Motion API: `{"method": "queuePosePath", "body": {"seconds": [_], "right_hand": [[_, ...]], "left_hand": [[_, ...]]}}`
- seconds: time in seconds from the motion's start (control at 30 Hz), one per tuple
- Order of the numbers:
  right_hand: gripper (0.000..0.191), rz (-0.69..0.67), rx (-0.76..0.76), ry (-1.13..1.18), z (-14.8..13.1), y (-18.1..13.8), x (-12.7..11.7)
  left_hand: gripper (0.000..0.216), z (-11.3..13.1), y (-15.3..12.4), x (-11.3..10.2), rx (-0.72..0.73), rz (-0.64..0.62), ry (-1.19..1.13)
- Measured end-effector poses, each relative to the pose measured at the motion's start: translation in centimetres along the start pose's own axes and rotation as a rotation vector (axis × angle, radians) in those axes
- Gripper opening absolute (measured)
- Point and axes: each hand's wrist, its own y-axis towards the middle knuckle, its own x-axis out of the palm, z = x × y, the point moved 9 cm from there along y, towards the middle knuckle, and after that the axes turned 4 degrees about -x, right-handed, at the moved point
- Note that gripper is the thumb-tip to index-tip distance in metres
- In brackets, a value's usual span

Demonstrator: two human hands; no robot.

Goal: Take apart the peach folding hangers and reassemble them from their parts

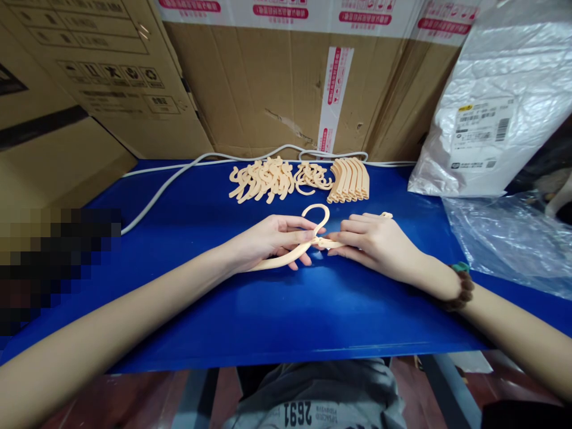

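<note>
The left hand (268,241) has its grip closed around one arm of a peach plastic hanger (308,238), thumb on top and fingers curled beneath, the arm slanting down and leftwards under the palm. The right hand (373,241) has its grip narrowed onto the hanger's other arm, fingertips pressed on the piece just right of the middle joint, so the two hands nearly meet there; a short tip of plastic shows beyond the right knuckles. The hanger's hook (315,213) curves up between the hands, and the whole piece sits low over the blue bench (286,322), near its middle; whether it touches the surface cannot be told. A dark bead bracelet (460,289) circles the right wrist. Farther back on the bench lie more peach parts: a loose heap of hanger arms (263,179) on the left, a small cluster of hooks (313,176) beside it, and a neat fanned stack of arms (351,179) on the right. A white cable (179,176) runs along the bench's far edge. Cardboard boxes (268,77) stand behind, a white plastic parcel (482,113) leans at the right, and a clear plastic bag (504,238) lies below it.
</note>
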Motion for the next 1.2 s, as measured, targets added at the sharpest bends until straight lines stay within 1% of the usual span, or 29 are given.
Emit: {"method": "queuePosePath", "body": {"seconds": [0.2, 0.33, 0.43, 0.53, 0.67, 0.9, 1.1, 1.2], "right_hand": [[0.036, 0.005, -0.017, 0.038, 0.1, 0.0, 0.3], [0.034, 0.005, -0.033, 0.114, 0.0, 0.0, 0.5], [0.032, 0.013, -0.008, 0.183, 0.2, 0.0, 0.5], [0.032, 0.009, 0.006, 0.211, 0.3, 0.0, 0.7], [0.033, 0.003, -0.014, 0.175, 0.0, 0.1, 0.8], [0.038, -0.012, -0.019, 0.117, -0.3, 0.1, 0.8], [0.036, 0.020, -0.044, 0.020, -0.8, 0.1, 0.5], [0.036, 0.013, -0.015, 0.012, -0.8, 0.0, 0.5]], "left_hand": [[0.019, 0.0, 0.1, 0.1, 0.003, 0.004, 0.015], [0.015, 0.0, 0.1, 0.2, -0.003, 0.004, 0.034], [0.012, 0.0, 0.1, 0.3, 0.006, -0.002, 0.042], [0.014, -0.1, 0.2, 0.1, 0.021, 0.018, 0.040], [0.017, -0.1, 0.5, -0.3, 0.043, 0.056, 0.051], [0.014, 0.0, 0.5, -0.3, 0.072, 0.046, 0.054], [0.013, 0.0, 0.4, -0.4, 0.071, 0.042, 0.037], [0.011, 0.1, 0.2, -0.4, 0.066, 0.056, 0.034]]}}
